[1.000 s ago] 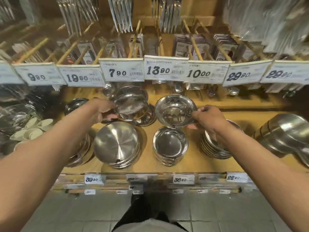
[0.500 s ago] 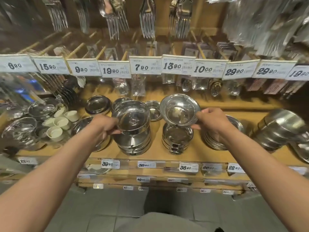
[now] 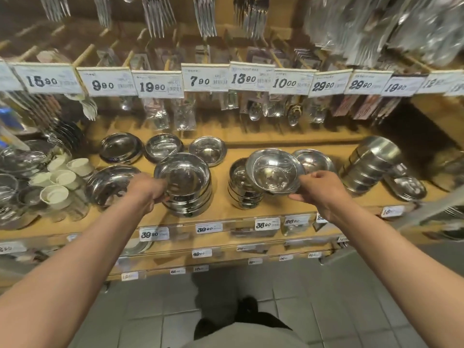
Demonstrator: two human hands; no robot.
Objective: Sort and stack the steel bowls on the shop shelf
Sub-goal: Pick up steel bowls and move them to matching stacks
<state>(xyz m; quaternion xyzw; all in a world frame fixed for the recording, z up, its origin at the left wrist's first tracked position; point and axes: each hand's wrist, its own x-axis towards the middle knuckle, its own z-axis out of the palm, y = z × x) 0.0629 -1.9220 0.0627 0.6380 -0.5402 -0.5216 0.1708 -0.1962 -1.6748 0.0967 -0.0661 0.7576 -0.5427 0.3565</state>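
Note:
My left hand point(image 3: 148, 188) grips the near rim of a deep steel bowl point(image 3: 183, 173) that sits on top of a stack of like bowls point(image 3: 189, 205) on the wooden shelf point(image 3: 221, 214). My right hand point(image 3: 317, 188) holds a shallow flared steel bowl point(image 3: 275, 170) by its right rim, tilted, just above and in front of a stack of smaller steel bowls point(image 3: 242, 194). Three single shallow bowls point(image 3: 163, 148) lie in a row behind the left stack.
A tilted stack of steel bowls point(image 3: 371, 164) stands at the right, with flat dishes point(image 3: 406, 188) before it. White cups point(image 3: 62, 179) and wide steel bowls point(image 3: 110, 184) crowd the left. Price tags point(image 3: 204, 79) and packed spoons hang above.
My left hand has lowered its deep bowl onto the left stack. My right hand has moved its shallow bowl down and right, beside the smaller stack. The camera has pulled back and tilted up.

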